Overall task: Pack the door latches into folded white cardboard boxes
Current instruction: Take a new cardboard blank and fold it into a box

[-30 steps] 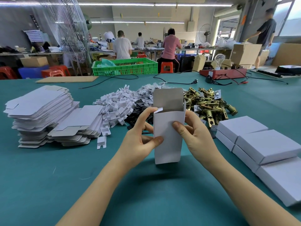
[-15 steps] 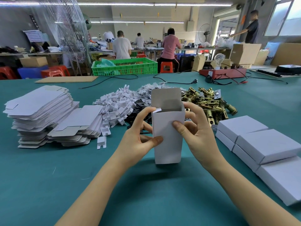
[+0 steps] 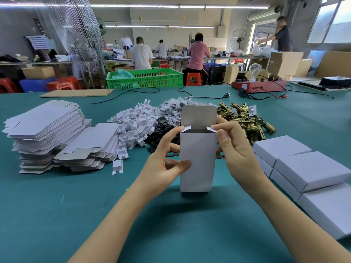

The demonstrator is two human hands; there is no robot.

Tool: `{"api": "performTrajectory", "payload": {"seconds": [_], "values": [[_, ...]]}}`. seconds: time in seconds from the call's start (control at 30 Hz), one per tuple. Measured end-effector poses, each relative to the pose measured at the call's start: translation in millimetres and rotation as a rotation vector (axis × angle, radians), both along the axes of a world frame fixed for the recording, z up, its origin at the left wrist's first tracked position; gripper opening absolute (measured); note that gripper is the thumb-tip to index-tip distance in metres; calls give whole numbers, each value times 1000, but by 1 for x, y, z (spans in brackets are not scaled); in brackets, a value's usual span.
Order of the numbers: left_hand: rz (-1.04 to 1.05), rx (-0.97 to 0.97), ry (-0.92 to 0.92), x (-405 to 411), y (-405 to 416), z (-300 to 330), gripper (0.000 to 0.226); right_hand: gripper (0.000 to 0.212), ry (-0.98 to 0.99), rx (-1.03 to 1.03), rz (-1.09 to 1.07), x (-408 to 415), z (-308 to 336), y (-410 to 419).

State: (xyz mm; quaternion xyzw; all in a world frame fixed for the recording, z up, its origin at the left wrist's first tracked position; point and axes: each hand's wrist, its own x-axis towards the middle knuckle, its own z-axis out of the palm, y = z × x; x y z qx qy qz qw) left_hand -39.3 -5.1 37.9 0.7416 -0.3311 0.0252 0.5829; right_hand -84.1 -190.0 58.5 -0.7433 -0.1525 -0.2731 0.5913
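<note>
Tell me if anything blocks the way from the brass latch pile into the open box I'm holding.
Nothing visible does. The white box stands upright, lid flap raised and mouth open, between the left hand and right hand. The brass latches lie just behind it.

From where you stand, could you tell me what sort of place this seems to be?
Most likely a small factory packing floor. A stack of flat box blanks and a heap of brass door latches lie on a big green table, and other workers sit at benches behind.
</note>
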Motion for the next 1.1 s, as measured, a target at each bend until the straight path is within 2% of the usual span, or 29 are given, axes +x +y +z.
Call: {"api": "performTrajectory", "payload": {"seconds": [0.13,0.27,0.4,0.53,0.6,0.83,1.1], "values": [[-11,-5,1,-1,-2,0,71,22,-11,27,25,-2,3,0],[-4,16,-24,-2,-1,-1,81,14,-53,19,-2,-3,3,1],[-28,11,-12,-3,0,1,76,9,-59,19,-23,-5,5,1],[-39,-2,-1,-4,1,2,75,35,-33,41,31,-7,8,-1],[-45,-4,0,-4,1,3,75,39,-3,10,74,-7,9,-2],[-66,-40,6,-4,-1,1,77,29,-27,6,72,-12,11,0],[-28,-69,-12,-4,-6,-3,85,4,-24,49,-41,-15,10,12]]}}
